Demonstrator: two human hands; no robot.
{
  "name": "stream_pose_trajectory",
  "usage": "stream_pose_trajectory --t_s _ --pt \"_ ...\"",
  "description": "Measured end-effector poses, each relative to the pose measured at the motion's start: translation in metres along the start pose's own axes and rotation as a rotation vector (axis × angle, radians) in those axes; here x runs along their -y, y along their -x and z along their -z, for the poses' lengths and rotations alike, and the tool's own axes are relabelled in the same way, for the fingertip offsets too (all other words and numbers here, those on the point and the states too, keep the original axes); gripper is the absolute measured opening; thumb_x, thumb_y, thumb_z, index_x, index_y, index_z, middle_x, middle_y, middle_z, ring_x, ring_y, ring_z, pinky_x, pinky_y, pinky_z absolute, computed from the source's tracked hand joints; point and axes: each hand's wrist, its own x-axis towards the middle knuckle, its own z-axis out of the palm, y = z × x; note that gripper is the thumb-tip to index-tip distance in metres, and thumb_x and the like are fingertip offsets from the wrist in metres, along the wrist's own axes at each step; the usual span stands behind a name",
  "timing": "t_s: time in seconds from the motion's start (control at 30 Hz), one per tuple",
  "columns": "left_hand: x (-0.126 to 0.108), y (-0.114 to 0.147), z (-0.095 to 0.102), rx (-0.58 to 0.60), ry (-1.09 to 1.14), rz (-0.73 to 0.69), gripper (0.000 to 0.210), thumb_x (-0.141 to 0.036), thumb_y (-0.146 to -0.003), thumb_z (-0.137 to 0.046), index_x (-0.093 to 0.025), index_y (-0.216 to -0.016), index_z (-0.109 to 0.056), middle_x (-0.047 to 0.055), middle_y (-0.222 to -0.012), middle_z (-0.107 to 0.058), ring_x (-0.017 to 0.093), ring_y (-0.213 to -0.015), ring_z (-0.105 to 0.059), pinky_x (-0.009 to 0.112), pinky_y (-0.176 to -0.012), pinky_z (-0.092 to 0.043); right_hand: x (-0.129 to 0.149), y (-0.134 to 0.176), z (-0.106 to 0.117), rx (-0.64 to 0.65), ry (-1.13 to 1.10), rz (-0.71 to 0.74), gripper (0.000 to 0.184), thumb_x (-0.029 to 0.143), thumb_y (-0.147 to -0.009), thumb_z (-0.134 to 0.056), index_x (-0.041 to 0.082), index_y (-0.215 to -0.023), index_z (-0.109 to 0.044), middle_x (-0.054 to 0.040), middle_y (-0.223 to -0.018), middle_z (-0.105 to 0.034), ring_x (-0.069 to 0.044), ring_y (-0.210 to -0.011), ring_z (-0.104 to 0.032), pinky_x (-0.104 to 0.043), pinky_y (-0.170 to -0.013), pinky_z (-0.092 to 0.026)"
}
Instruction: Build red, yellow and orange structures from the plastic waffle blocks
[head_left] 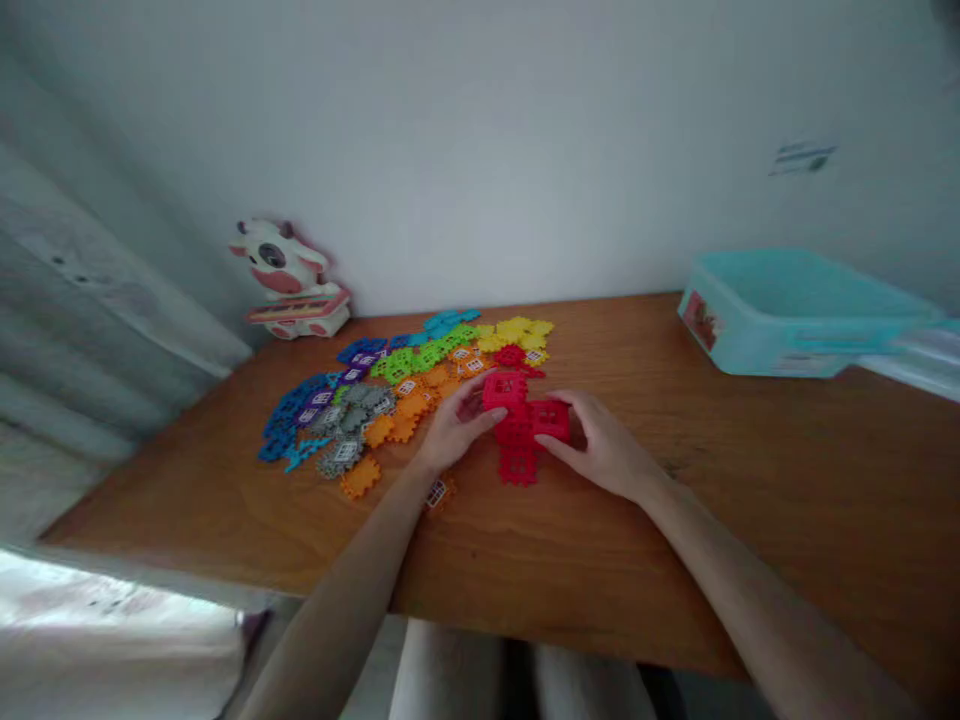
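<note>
Several red interlocking plastic tiles are joined into a red tile assembly (pixel 517 430) on the wooden table in front of me. My left hand (pixel 455 425) curls round its upper left part, thumb resting on the front. From the right, my right hand (pixel 596 445) grips the right-hand red piece between thumb and fingers. One flat red tile (pixel 517 466) extends toward me at the bottom. Just behind the assembly lie more red tiles (pixel 511 356). An orange tile with a white window (pixel 438 493) lies near my left forearm, which partly covers it.
Left of my hands spreads a pile of tiles in blue, grey tiles (pixel 360 408), green and orange, with yellow tiles (pixel 517 332) behind. A cow-shaped toy keyboard (pixel 292 285) stands at the back left. A turquoise plastic bin (pixel 780 345) sits at the back right. Curtains hang at left.
</note>
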Motion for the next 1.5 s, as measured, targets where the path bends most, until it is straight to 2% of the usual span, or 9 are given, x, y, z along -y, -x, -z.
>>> stream_pose_trajectory --t_s 0.2,0.5,0.97,1.23,1.4,1.5 --pt "-0.0036 0.0007 0.0082 -0.016 -0.04 -0.023 0.057 -0.027 -0.075 -0.087 -0.023 -0.128 -0.067 0.01 -0.136 -0.068 0.028 -0.124 -0.065 0.043 -0.108 -0.051 -0.0015 -0.0012 0.0028 0.001 -0.007 0.012 0.048 0.045 -0.093 -0.067 0.026 -0.134 -0.05 -0.0123 -0.129 -0.065 -0.031 -0.119 -0.064 -0.053 -0.101 -0.054" --pt "-0.0011 0.0011 -0.0004 0.055 -0.079 -0.039 0.059 -0.021 -0.073 -0.088 -0.024 -0.128 -0.065 0.01 -0.136 -0.068 0.025 -0.124 -0.065 0.041 -0.109 -0.05 -0.0047 0.0014 0.0042 0.016 -0.023 0.01 0.05 0.043 -0.091 -0.069 0.025 -0.134 -0.051 -0.0134 -0.131 -0.064 -0.032 -0.121 -0.063 -0.054 -0.102 -0.053" --pt "-0.0048 0.0025 0.0046 0.102 -0.171 0.027 0.066 -0.023 -0.07 -0.089 -0.021 -0.131 -0.064 0.013 -0.136 -0.068 0.029 -0.125 -0.065 0.047 -0.111 -0.049 -0.002 0.0004 0.0048 0.028 -0.014 0.007 0.046 0.042 -0.092 -0.068 0.024 -0.132 -0.053 -0.0131 -0.128 -0.066 -0.031 -0.118 -0.064 -0.053 -0.101 -0.054" --pt "-0.0057 0.0026 0.0046 0.125 -0.258 -0.015 0.063 -0.027 -0.071 -0.088 -0.021 -0.129 -0.065 0.012 -0.137 -0.067 0.029 -0.127 -0.064 0.049 -0.114 -0.047 -0.0046 0.0012 0.0034 0.023 -0.029 0.019 0.046 0.042 -0.093 -0.067 0.027 -0.134 -0.051 -0.0122 -0.13 -0.064 -0.031 -0.12 -0.063 -0.055 -0.103 -0.053" --pt "-0.0029 0.0045 0.0008 0.122 -0.229 0.019 0.064 -0.028 -0.072 -0.088 -0.02 -0.129 -0.062 0.014 -0.136 -0.067 0.027 -0.123 -0.066 0.048 -0.11 -0.05 -0.0055 0.0018 -0.0003 0.041 -0.092 -0.032 0.056 0.047 -0.093 -0.065 0.028 -0.142 -0.046 -0.0131 -0.137 -0.062 -0.031 -0.124 -0.062 -0.056 -0.105 -0.052" --pt "-0.0022 0.0074 -0.0017 0.162 -0.222 0.063 0.063 -0.027 -0.071 -0.089 -0.019 -0.128 -0.063 0.015 -0.135 -0.067 0.027 -0.12 -0.067 0.047 -0.107 -0.053 -0.0047 0.0025 -0.0009 0.085 -0.153 -0.067 0.059 0.049 -0.092 -0.066 0.027 -0.144 -0.047 -0.0125 -0.137 -0.063 -0.031 -0.123 -0.063 -0.054 -0.104 -0.053"
